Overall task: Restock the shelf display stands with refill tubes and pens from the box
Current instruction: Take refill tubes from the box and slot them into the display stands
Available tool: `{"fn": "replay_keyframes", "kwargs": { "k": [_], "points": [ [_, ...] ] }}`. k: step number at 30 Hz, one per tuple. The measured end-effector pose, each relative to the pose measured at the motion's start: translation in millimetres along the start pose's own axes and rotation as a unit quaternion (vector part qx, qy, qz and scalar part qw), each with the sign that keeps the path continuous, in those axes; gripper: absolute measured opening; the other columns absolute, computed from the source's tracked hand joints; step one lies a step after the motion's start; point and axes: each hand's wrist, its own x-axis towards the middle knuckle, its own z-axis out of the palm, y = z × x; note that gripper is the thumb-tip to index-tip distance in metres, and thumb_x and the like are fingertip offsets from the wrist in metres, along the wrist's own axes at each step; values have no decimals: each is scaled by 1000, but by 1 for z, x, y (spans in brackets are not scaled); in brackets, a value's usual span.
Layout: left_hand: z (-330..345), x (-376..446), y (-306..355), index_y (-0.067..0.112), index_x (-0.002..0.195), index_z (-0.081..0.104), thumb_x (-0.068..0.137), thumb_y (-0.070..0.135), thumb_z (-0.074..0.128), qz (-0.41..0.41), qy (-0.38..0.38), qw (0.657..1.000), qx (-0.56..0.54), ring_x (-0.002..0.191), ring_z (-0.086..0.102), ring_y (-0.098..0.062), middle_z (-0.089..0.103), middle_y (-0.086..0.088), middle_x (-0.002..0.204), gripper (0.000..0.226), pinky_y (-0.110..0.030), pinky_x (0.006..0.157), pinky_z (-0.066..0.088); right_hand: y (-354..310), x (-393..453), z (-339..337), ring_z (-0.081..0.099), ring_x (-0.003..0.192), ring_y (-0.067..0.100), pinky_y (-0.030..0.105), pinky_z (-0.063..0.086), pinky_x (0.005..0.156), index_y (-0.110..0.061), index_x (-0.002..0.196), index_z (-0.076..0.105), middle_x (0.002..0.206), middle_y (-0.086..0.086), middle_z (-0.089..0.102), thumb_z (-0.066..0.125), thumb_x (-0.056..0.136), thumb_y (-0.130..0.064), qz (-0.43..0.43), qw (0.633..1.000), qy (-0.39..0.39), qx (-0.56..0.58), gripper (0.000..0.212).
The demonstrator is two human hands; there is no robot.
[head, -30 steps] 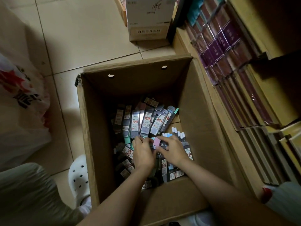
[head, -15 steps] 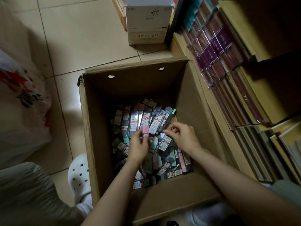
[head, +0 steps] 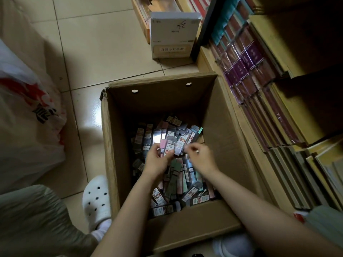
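Box (head: 111, 145): open, on floor beside shelf (head: 232, 115).
Tubes (head: 178, 182): loose heap on box bottom.
Left hand (head: 157, 162): grips pink-capped tube (head: 163, 145) over heap.
Right hand (head: 202, 156): fingers curled; hold uncertain.

Bare forearms, no sleeves down to the wrists; pale grey-green trousers (head: 31, 219) over the left knee; white clog (head: 96, 201) with round holes on the left foot, white sock at its heel; small ring (head: 197, 151) on a right-hand finger.
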Motion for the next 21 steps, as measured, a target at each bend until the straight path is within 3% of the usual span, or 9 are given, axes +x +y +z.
{"fn": "replay_keyframes", "kwargs": {
  "k": [2,4,6,8,11,14,17,21],
  "points": [
    [-4,2,-1,17,97,58,89,20,69,-12,50,999,1,75,66,-19,66,-7,87,14,-34,62,54,14,-11,10,58,102,17,30,51,88,-19,121,63,116,1,58,73,85,-34,-7,979,-73,-192,40],
    [-7,2,-2,19,89,58,88,21,70,-27,68,997,0,78,65,-24,66,-7,85,12,-39,68,55,22,-20,23,52,115,19,35,47,96,-23,133,53,128,0,47,78,80,-35,-4,960,-104,-259,60],
    [-8,2,-4,21,88,58,89,21,70,-39,83,996,-20,75,64,-22,65,-7,85,12,-36,65,54,27,-23,36,51,117,21,37,47,94,-26,134,47,131,0,42,78,79,-30,-8,958,-87,-274,63],
    [-8,-1,-4,20,95,60,90,22,68,-39,90,995,-22,81,65,-24,66,-8,91,10,-39,73,55,28,-23,44,51,114,22,36,48,88,-28,128,45,130,-1,43,78,79,-25,-18,953,-58,-298,59],
    [-6,-5,-3,14,109,60,92,19,65,-42,74,996,-15,92,68,-27,68,-12,99,18,-46,84,57,31,-19,50,52,113,22,34,48,86,-26,126,46,128,-1,48,80,78,-20,-12,961,-19,-275,59],
    [-7,-8,1,16,107,60,92,16,65,-35,52,998,-6,80,66,-18,67,-6,91,15,-32,68,55,32,-17,52,51,115,22,36,48,91,-25,127,46,129,0,48,79,78,-11,4,967,-3,-254,60],
    [-11,-17,12,18,99,60,93,14,64,-17,43,999,3,72,64,-11,66,-2,85,8,-24,56,51,32,-17,52,52,110,23,35,48,84,-25,120,45,125,1,46,78,76,-7,13,962,-11,-271,58],
    [-15,-35,38,24,98,54,93,14,63,22,44,998,33,92,66,-25,65,-7,96,14,-47,83,57,27,-29,47,59,94,22,36,54,74,-26,108,41,112,3,57,68,83,1,46,985,-17,-163,47]
  ]
}}
